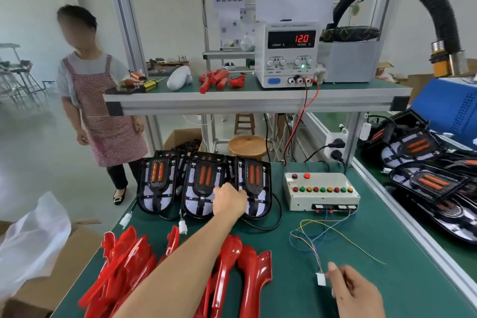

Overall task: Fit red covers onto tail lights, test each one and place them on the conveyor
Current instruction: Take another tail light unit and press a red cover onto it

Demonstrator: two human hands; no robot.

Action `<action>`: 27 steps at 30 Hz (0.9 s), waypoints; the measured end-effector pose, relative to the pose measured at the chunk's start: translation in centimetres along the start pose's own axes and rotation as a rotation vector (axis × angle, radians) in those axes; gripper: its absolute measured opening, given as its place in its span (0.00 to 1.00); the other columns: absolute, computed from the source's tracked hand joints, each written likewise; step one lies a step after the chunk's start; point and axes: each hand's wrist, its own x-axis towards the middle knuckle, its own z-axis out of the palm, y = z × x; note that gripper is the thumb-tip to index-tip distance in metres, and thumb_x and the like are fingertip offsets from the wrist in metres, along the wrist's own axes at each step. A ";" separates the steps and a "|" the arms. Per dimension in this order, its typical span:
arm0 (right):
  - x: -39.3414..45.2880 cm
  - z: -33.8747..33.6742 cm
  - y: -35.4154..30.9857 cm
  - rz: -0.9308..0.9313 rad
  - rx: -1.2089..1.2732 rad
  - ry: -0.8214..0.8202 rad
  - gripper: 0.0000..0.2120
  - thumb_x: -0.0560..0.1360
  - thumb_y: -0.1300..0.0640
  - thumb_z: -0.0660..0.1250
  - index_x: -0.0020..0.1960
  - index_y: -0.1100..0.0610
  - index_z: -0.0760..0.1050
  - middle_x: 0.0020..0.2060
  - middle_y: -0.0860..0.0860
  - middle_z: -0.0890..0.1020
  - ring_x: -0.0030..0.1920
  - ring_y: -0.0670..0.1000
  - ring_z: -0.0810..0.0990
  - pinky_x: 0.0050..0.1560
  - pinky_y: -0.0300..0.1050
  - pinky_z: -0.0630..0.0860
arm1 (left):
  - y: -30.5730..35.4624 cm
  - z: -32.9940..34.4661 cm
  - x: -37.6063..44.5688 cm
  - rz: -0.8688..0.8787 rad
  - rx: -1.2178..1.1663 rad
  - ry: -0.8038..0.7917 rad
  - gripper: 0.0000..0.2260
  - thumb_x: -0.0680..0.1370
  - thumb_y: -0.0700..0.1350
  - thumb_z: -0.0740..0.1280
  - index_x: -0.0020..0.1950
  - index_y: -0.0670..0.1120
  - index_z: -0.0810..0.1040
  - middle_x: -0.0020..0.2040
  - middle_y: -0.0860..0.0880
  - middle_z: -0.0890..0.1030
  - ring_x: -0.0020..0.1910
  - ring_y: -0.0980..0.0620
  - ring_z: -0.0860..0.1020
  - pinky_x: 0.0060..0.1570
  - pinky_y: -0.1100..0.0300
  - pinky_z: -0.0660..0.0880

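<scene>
The left hand [228, 200] reaches to the desk's [374, 253] far edge, fingers curled on a tail light [254, 186] standing there. Near the front edge, the right hand [357, 292] pinches the white connector [320, 279].

The green work table [361, 253] carries most things. At 12 o'clock on it, three black tail lights [204, 186] stand in a row, leaning on others behind them, with their cables and white plugs [182, 227] on the mat. At 2 o'clock sits a grey test box [320, 191] with coloured buttons; thin coloured wires [322, 235] run from it over the mat to a white connector [320, 279]. At 7 o'clock lies a pile of red covers [129, 266]. The upper shelf [258, 100] carries a power supply [290, 54] and more red parts [214, 79].
</scene>
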 end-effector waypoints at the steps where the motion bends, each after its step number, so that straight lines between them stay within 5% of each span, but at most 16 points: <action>1: 0.0 0.0 0.1 0.011 0.013 0.002 0.16 0.77 0.54 0.72 0.31 0.56 0.79 0.25 0.57 0.76 0.30 0.55 0.73 0.37 0.45 0.70 | -0.1 -0.1 0.1 0.026 -0.029 0.019 0.13 0.82 0.48 0.62 0.57 0.39 0.77 0.63 0.38 0.75 0.56 0.36 0.78 0.51 0.48 0.74; 4: 0.0 0.0 0.3 0.039 0.011 -0.013 0.16 0.77 0.52 0.71 0.31 0.53 0.79 0.24 0.54 0.77 0.29 0.53 0.74 0.36 0.43 0.70 | -0.1 -0.8 0.3 0.104 -0.155 0.073 0.16 0.81 0.48 0.64 0.35 0.44 0.70 0.44 0.38 0.78 0.44 0.38 0.77 0.41 0.49 0.74; 8: -0.3 -0.1 0.0 0.038 0.020 -0.022 0.12 0.77 0.49 0.69 0.35 0.47 0.79 0.24 0.52 0.77 0.25 0.45 0.70 0.34 0.43 0.69 | 0.3 -2.5 0.0 0.197 -0.277 0.108 0.21 0.81 0.47 0.64 0.31 0.47 0.61 0.29 0.49 0.66 0.29 0.48 0.65 0.30 0.55 0.58; 12: -0.4 -0.8 -0.6 0.054 0.113 0.042 0.11 0.79 0.50 0.68 0.37 0.45 0.80 0.25 0.49 0.78 0.26 0.44 0.72 0.36 0.44 0.70 | 1.8 -4.7 -1.2 0.325 -0.414 0.050 0.18 0.81 0.49 0.65 0.33 0.49 0.64 0.26 0.55 0.65 0.23 0.57 0.62 0.24 0.62 0.59; 17: -1.4 -2.9 -2.2 0.028 0.494 0.059 0.08 0.79 0.48 0.66 0.48 0.46 0.83 0.43 0.54 0.85 0.32 0.46 0.77 0.35 0.38 0.74 | 4.1 -6.2 -5.3 0.578 -0.458 -0.361 0.19 0.83 0.50 0.66 0.32 0.53 0.69 0.29 0.54 0.65 0.29 0.53 0.63 0.28 0.61 0.60; 20: -0.9 -4.8 -3.0 0.216 0.837 -0.142 0.30 0.75 0.35 0.56 0.64 0.54 0.79 0.59 0.57 0.83 0.53 0.53 0.83 0.55 0.54 0.76 | 4.6 -4.8 -8.5 0.689 -0.298 -0.583 0.20 0.82 0.52 0.67 0.31 0.52 0.69 0.29 0.57 0.62 0.28 0.55 0.61 0.28 0.62 0.58; 22: -0.7 -6.6 -3.5 0.378 0.984 -0.326 0.40 0.71 0.28 0.54 0.65 0.57 0.80 0.62 0.57 0.82 0.62 0.59 0.81 0.66 0.61 0.71 | 4.3 -3.1 -10.3 0.726 -0.211 -0.711 0.19 0.82 0.54 0.67 0.34 0.48 0.74 0.32 0.54 0.65 0.31 0.54 0.63 0.34 0.60 0.61; 24: -1.1 -8.1 -3.1 0.386 0.958 -0.435 0.42 0.69 0.24 0.52 0.61 0.54 0.83 0.61 0.58 0.83 0.63 0.59 0.82 0.64 0.61 0.73 | 3.7 -1.2 -11.6 0.763 -0.119 -0.747 0.22 0.82 0.57 0.67 0.44 0.37 0.76 0.37 0.48 0.67 0.37 0.53 0.65 0.41 0.55 0.61; 27: -1.5 -9.4 -1.3 0.360 0.724 -0.393 0.37 0.75 0.28 0.51 0.62 0.55 0.82 0.58 0.58 0.85 0.58 0.58 0.84 0.57 0.59 0.77 | 2.3 1.0 -12.6 0.741 -0.015 -0.781 0.24 0.82 0.59 0.66 0.47 0.36 0.76 0.38 0.46 0.67 0.36 0.51 0.65 0.40 0.54 0.61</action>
